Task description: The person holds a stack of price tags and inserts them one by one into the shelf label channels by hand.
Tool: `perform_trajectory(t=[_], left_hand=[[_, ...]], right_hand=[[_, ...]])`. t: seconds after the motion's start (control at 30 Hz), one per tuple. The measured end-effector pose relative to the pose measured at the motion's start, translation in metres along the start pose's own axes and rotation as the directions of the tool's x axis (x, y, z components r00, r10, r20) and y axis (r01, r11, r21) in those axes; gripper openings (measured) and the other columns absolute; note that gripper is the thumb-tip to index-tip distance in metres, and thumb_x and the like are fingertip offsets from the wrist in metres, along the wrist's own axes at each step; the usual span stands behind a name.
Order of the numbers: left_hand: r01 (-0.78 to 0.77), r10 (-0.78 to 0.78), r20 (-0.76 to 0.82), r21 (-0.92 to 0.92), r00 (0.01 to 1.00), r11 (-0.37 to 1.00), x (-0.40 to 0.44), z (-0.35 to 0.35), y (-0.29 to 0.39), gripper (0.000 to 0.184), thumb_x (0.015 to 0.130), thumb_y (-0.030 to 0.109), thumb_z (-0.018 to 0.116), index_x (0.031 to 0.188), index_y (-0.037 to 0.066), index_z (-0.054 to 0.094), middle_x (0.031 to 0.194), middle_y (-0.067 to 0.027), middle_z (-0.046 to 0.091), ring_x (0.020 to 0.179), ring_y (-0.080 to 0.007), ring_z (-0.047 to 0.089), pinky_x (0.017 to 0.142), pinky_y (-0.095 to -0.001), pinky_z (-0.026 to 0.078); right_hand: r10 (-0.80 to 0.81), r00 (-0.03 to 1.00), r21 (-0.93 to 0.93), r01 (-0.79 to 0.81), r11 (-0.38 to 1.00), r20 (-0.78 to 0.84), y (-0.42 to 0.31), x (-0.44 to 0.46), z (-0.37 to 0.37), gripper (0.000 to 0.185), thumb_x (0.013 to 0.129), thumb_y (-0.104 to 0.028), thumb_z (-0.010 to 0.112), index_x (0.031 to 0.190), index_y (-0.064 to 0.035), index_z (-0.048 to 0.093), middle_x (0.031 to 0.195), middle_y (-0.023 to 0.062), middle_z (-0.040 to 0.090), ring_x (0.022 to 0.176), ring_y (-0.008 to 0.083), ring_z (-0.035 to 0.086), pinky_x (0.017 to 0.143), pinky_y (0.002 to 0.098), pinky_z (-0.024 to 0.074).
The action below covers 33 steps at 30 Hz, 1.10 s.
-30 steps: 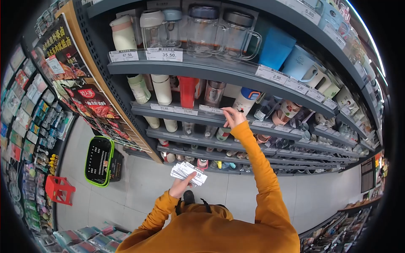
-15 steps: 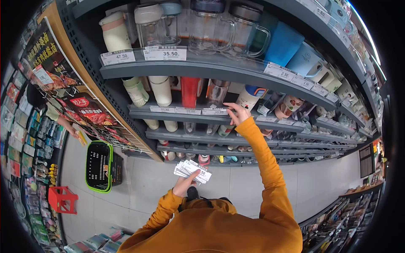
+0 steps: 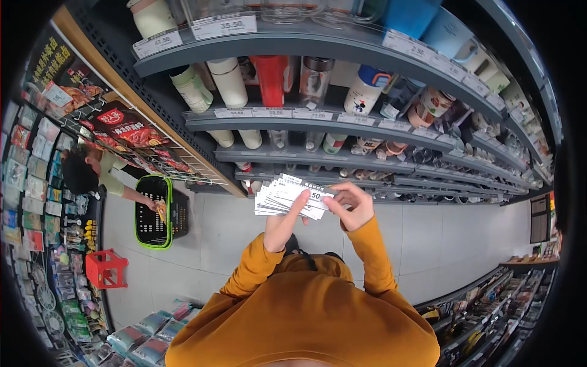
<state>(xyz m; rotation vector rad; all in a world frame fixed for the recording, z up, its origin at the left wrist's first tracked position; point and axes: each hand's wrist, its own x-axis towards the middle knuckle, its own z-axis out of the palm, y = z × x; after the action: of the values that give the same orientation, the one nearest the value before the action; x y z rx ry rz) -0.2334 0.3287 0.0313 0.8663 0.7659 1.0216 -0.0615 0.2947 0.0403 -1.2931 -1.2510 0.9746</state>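
Observation:
A fanned stack of white price labels (image 3: 282,199) is in my left hand (image 3: 285,225), with the thumb pressed on top. My right hand (image 3: 351,207) pinches the right end of the labels between thumb and fingers. Beyond my hands runs a grey shelf edge (image 3: 257,121) with price tags in its strip. On that shelf stand a red box (image 3: 269,79), a cream bottle (image 3: 227,82), a clear bottle with a dark lid (image 3: 315,82) and a white bottle with a blue cap (image 3: 367,92).
At the left, another person (image 3: 85,171) reaches into a green-rimmed black basket (image 3: 169,214) on the floor. A red stool (image 3: 105,268) stands below it. Hanging food packets (image 3: 116,122) are beside the shelf's wooden post (image 3: 153,104). Packaged goods (image 3: 131,336) lie at the lower left.
My right hand has left the shelf edge and come down to the labels. My left hand has risen with them. The other person has come further into view, with a hand at the basket.

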Motion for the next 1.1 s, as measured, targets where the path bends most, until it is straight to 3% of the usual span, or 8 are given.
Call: perform_trajectory(t=[0.33,0.53,0.73,0.87,1.1], left_hand=[[-0.013,0.001,0.151,0.079,0.988,0.997,-0.069,0.055,-0.017,0.021,0.093,0.014,0.061,0.108,-0.001,0.06,0.091,-0.0063,0.065,0.07,-0.0121,0.06,0.055,-0.025,0.048],[0.086,-0.084,0.156,-0.006,0.984,0.996,-0.132,0.092,-0.044,0.028,0.092,0.011,0.06,0.116,-0.002,0.055,0.103,-0.0097,0.064,0.081,-0.0154,0.062,0.064,-0.0282,0.052],[0.215,-0.206,0.289,0.003,0.935,0.977,-0.186,0.115,-0.069,0.033,0.093,0.011,0.059,0.121,-0.004,0.052,0.111,-0.0117,0.063,0.091,-0.0202,0.064,0.073,-0.0315,0.054],[0.197,-0.172,0.326,-0.043,0.93,0.979,-0.215,0.13,-0.07,0.032,0.093,0.008,0.055,0.122,-0.004,0.051,0.113,-0.0135,0.062,0.096,-0.0232,0.064,0.078,-0.0346,0.056],[0.194,-0.178,0.269,-0.036,0.947,0.98,-0.245,0.124,-0.075,0.033,0.094,0.006,0.054,0.125,-0.004,0.049,0.117,-0.0141,0.06,0.101,-0.0225,0.062,0.081,-0.0385,0.058]], right_hand=[[-0.005,0.991,0.128,0.022,0.992,-0.132,-0.012,-0.087,-0.044,0.013,0.084,-0.009,0.072,0.085,-0.0009,0.062,0.073,0.002,0.065,0.063,0.0054,0.06,0.058,0.0192,0.045],[0.006,0.987,0.125,0.015,0.992,-0.163,-0.022,-0.16,-0.08,0.013,0.085,-0.009,0.07,0.085,0.0005,0.062,0.073,0.0033,0.065,0.063,0.0059,0.06,0.058,0.019,0.0448],[0.028,0.975,0.104,-0.005,0.995,-0.22,-0.027,-0.233,-0.109,0.014,0.085,-0.01,0.07,0.086,0.0016,0.062,0.075,0.0056,0.067,0.064,0.0068,0.061,0.058,0.0193,0.0456],[0.023,0.972,0.122,0.006,0.992,-0.234,-0.031,-0.263,-0.118,0.014,0.086,-0.01,0.07,0.086,0.0014,0.061,0.075,0.0052,0.067,0.065,0.0066,0.061,0.057,0.0187,0.0453],[0.089,0.975,0.252,-0.036,0.967,-0.203,-0.025,-0.283,-0.111,0.015,0.086,-0.01,0.07,0.088,0.001,0.059,0.076,0.0031,0.065,0.065,0.0053,0.058,0.056,0.0194,0.0447]])
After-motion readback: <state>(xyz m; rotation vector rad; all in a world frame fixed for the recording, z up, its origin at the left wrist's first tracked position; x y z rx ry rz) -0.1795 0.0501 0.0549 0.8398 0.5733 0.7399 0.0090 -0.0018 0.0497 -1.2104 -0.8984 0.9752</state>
